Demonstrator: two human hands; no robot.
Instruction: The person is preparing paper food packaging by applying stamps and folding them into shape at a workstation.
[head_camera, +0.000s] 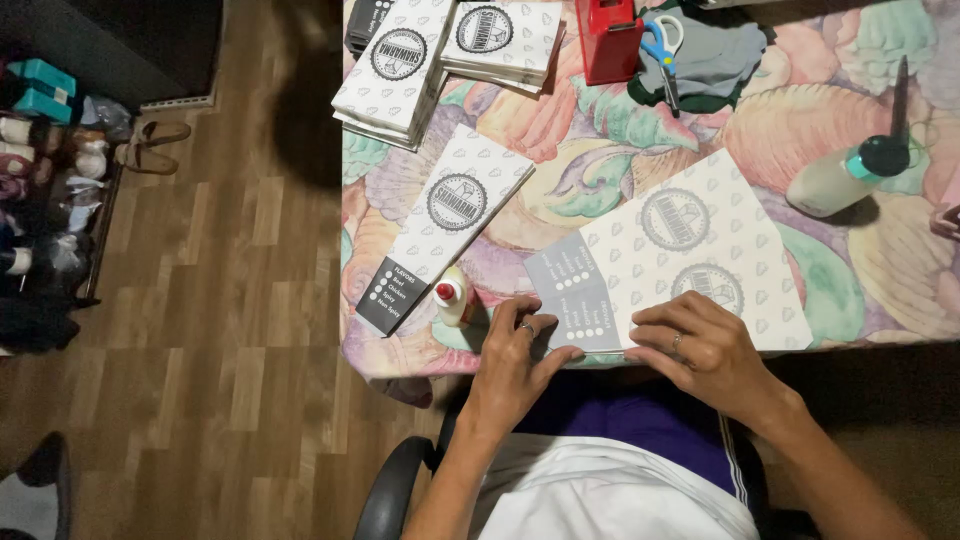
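Nearest item: left hand (517, 350), ringed, fingers spread flat on the grey lower corner of a flat printed paper sheet (665, 255); grip open, pressing rather than clasping. Beside it, right hand (700, 345), also ringed, fingers curled down on the sheet's near edge; grip loose, closed on nothing. The sheet lies at the near edge of the tabletop (600, 150), white with a small repeated pattern, two round emblems and a grey panel.

Remaining entries, left to right:

- Floor (230, 330), wood-look planks.
- Low shelf (50, 190) at far left, crowded with small goods, too dim to sort.
- Pair of sandals (150, 145) on the floor by the shelf.
- Folded paper bag (445, 225), same pattern, lying slantwise, dark panel at its near end.
- Small glue bottle (452, 295), red cap, lying just beside the bag's near end and close to the left hand.
- Two stacks of finished bags (440, 55) at the far edge, side by side.
- Red box (608, 40), upright, beyond the sheet.
- Blue-handled scissors (660, 50) resting on grey cloth (720, 55).
- Large glue bottle (845, 175), dark teal cap, lying on its side, well apart from both hands.
- Tabletop cover: floral print in pastel colours.
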